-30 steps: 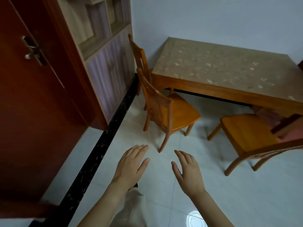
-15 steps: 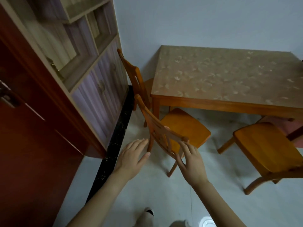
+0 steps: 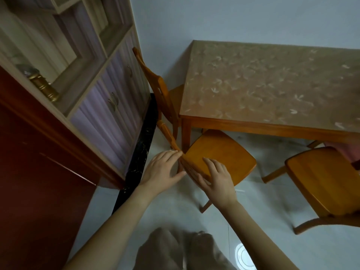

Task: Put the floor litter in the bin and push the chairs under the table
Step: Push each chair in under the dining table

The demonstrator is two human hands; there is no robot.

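both hands on the chair back now. left hand (image 3: pixel 162 168) is spread, fingertips touching the top rail of the near chair (image 3: pixel 220 154) from the outer side, thumb out flat, not wrapped. right hand (image 3: pixel 216 178) also spread, fingers laid over the backrest from the seat side, palm against the slats; looks like contact, not a closed grip.

change: half a second ago the left hand was short of the rail and the right was only just reaching it; a second ago both were hovering in the air well back from the chair. so the reach is done and the push step is about to start, my read. view has also closed in and tilted down, so the person has stepped forward.

chair itself: seat just ahead of the right hand, front edge tucked only partly under the counter (image 3: pixel 272 90); most of the seat is out. counter leg sits just beyond the left fingertips.

outward: second chair (image 3: pixel 321 178) well to the right of the right hand, fully out, not yet pushed. third chair (image 3: pixel 155 88) beyond the left hand at the counter's end, against the cabinet (image 3: pixel 109 106).

no litter or bin in view; can't judge that part.
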